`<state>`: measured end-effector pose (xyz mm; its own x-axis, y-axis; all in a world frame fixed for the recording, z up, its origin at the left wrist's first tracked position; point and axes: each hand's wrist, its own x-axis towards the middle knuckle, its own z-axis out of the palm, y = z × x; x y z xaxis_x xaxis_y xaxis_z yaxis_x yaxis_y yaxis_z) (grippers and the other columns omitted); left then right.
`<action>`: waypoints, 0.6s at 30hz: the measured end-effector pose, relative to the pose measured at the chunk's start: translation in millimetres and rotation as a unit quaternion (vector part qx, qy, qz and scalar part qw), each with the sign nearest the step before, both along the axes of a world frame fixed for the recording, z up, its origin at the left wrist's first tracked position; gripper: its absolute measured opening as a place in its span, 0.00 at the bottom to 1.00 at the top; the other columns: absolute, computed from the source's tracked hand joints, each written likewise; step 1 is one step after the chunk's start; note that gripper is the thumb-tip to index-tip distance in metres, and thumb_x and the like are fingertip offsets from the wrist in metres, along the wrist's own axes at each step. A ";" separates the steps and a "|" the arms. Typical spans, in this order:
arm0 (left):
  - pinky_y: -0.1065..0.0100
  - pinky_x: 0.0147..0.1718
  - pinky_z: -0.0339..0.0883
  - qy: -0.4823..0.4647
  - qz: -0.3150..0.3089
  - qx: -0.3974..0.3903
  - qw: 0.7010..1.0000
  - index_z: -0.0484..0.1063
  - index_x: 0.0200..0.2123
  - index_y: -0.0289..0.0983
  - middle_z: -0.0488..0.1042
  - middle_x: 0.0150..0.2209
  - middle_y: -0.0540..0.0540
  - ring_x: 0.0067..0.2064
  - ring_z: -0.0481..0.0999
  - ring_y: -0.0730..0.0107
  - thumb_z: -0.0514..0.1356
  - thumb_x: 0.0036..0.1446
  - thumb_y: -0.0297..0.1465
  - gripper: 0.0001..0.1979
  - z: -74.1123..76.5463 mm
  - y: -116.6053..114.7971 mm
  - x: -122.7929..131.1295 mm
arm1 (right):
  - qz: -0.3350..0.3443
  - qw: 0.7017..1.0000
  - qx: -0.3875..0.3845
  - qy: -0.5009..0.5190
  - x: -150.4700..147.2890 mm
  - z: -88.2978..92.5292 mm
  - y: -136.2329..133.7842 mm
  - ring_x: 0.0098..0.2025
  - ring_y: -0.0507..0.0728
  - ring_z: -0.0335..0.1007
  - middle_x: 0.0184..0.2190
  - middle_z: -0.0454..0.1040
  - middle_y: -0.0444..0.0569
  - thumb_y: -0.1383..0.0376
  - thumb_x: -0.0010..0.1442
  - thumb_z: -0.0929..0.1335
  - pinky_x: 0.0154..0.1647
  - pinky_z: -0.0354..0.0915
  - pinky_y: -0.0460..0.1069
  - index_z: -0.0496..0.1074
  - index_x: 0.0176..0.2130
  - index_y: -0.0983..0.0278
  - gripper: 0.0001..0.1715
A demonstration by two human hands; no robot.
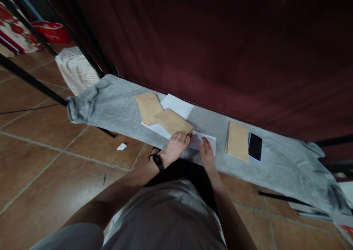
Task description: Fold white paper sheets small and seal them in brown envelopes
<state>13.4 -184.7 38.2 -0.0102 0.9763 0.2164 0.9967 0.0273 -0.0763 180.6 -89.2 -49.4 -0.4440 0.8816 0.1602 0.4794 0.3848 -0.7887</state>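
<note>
My left hand (177,145), with a black band on its wrist, has its fingers curled over the near corner of a brown envelope (172,121) and the edge of a small white paper (202,139). Flat on that white paper lies my right hand (207,153), fingers stretched out together. Both rest on a narrow surface covered with grey cloth (116,106). A second brown envelope (148,107) and a large white sheet (176,106) sit just behind.
To the right on the cloth lie another brown envelope (237,141) and a black phone (255,147). A dark red curtain (220,40) hangs behind. The floor is brown tile (41,158) with a paper scrap (121,146). Black metal bars (30,80) cross at left.
</note>
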 end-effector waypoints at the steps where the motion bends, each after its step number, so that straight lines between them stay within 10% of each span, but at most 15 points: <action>1: 0.59 0.47 0.66 -0.001 -0.013 -0.010 1.000 0.70 0.46 0.34 0.74 0.41 0.41 0.47 0.73 0.58 0.52 0.66 0.22 0.09 -2.0 -0.2 5.8 | 0.016 0.996 -0.074 0.057 -7.3 4.5 -4.1 0.63 0.62 0.66 0.63 0.69 0.59 0.45 0.69 0.58 0.65 0.63 0.60 0.69 0.61 0.65 0.35; 6: 0.58 0.48 0.66 -0.012 -0.068 -0.055 0.996 0.70 0.50 0.32 0.75 0.45 0.39 0.49 0.73 0.57 0.52 0.66 0.22 0.12 -12.8 -3.1 20.9 | 0.035 0.898 -0.360 0.251 -34.0 13.8 -16.7 0.42 0.58 0.77 0.42 0.81 0.50 0.44 0.56 0.68 0.41 0.74 0.51 0.74 0.44 0.60 0.26; 14: 0.56 0.54 0.65 -0.080 -0.102 -0.060 0.990 0.70 0.53 0.31 0.76 0.49 0.37 0.53 0.73 0.55 0.50 0.67 0.23 0.15 -21.6 -12.3 27.7 | 0.008 0.895 -0.336 0.293 -35.3 5.7 -21.0 0.32 0.53 0.71 0.31 0.76 0.43 0.53 0.51 0.68 0.32 0.68 0.46 0.70 0.33 0.59 0.13; 18: 0.52 0.67 0.52 -0.124 -0.120 -0.024 0.985 0.58 0.67 0.33 0.63 0.67 0.36 0.69 0.59 0.51 0.58 0.65 0.35 0.29 -21.1 -19.4 18.9 | 0.006 0.926 -0.298 0.233 -24.0 1.9 -12.1 0.37 0.55 0.73 0.36 0.78 0.46 0.52 0.54 0.64 0.37 0.70 0.48 0.71 0.38 0.58 0.16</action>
<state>32.2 -204.1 17.1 0.1761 0.9661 0.1889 0.9621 -0.2096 0.1746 156.7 -101.3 -47.5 -0.4597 0.8703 -0.1767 0.0327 -0.1823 -0.9827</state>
